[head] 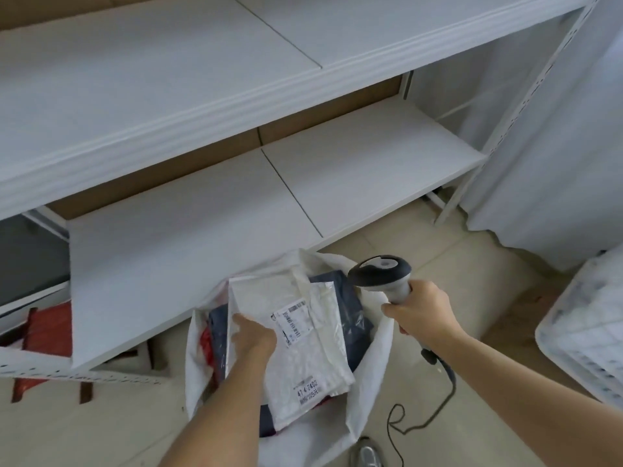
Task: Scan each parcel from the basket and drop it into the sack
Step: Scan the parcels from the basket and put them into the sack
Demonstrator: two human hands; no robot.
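- Tiled floor (pixel 455 264), white shelving (pixel 202 214) behind, white basket (pixel 583 332) off to the right.
- Left hand (pixel 253 338) gripping a white parcel (pixel 303 332), held right over the open sack (pixel 374 358), label up.
- Right hand (pixel 421 315) wrapped around the scanner (pixel 381 273) handle, head aimed at the parcel.
- Darker parcels already inside the sack.

I'm seeing a white parcel (pixel 269 298) with black-printed label, white sack (pixel 374 365), grey-and-black scanner (pixel 381 273), beige floor (pixel 472 271).
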